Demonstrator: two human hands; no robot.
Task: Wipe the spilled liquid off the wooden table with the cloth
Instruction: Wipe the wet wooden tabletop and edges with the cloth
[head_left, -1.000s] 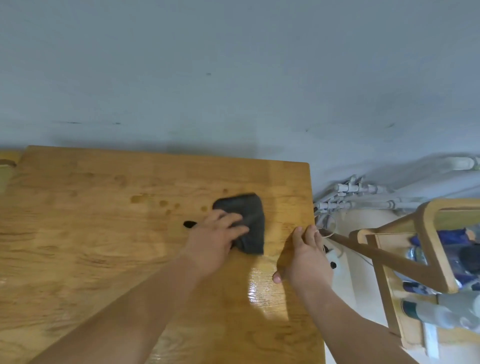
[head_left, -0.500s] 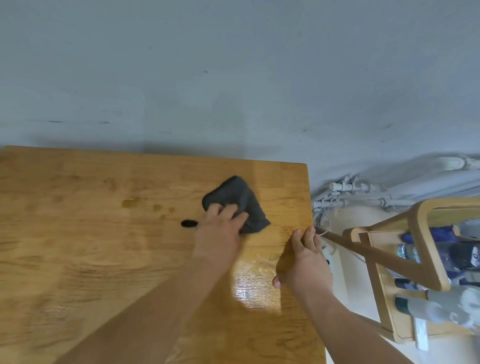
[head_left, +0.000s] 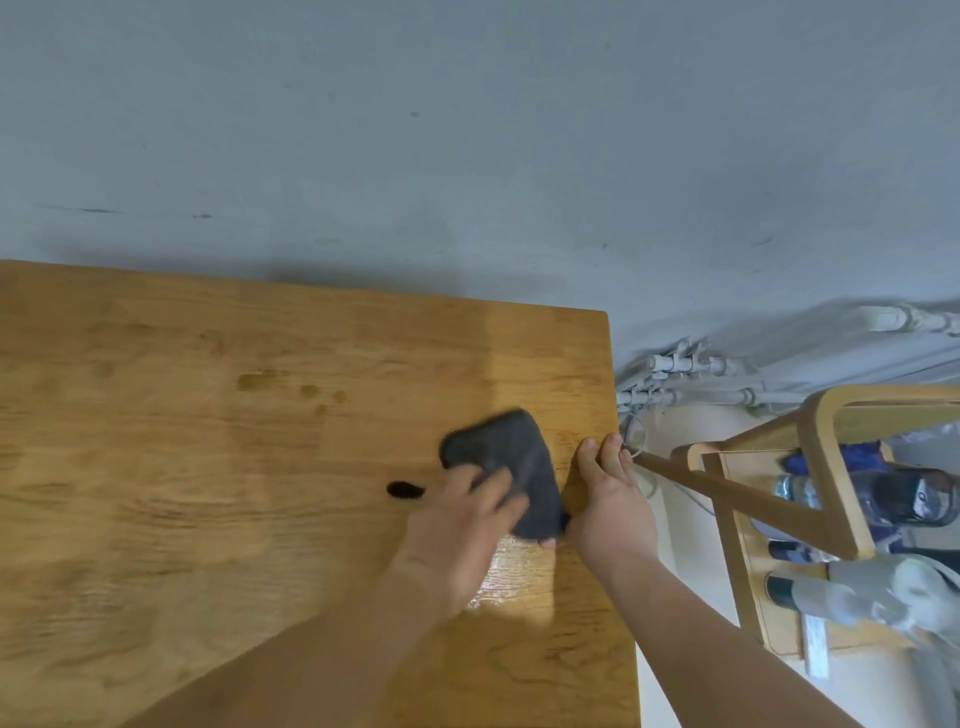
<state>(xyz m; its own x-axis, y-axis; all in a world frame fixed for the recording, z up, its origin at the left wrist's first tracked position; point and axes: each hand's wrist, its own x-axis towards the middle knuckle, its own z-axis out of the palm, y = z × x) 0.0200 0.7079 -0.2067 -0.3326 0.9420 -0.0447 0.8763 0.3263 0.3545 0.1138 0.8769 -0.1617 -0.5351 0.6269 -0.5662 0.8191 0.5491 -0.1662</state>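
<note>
A wooden worktop (head_left: 156, 519) fills the lower left, set against a grey wall. Left of centre lie several small damp drops (head_left: 310, 391), darker than the wood. Nearer the middle is a small black mark (head_left: 405, 489); whether it is liquid cannot be told. The left hand (head_left: 462, 525) lies with fingers spread over a dark grey cloth (head_left: 504, 457), pressing it to the wood rather than clutching it. Just beneath the cloth a wet sheen (head_left: 511, 571) glistens. The right hand (head_left: 608, 499) rests relaxed on the worktop's right edge, holding nothing, its thumb touching the cloth. Beyond the edge stands a wooden rack (head_left: 810, 447) of bottles. A stroke carried further right would likely push liquid over the edge, and the drops well apart to the left could be missed.
</note>
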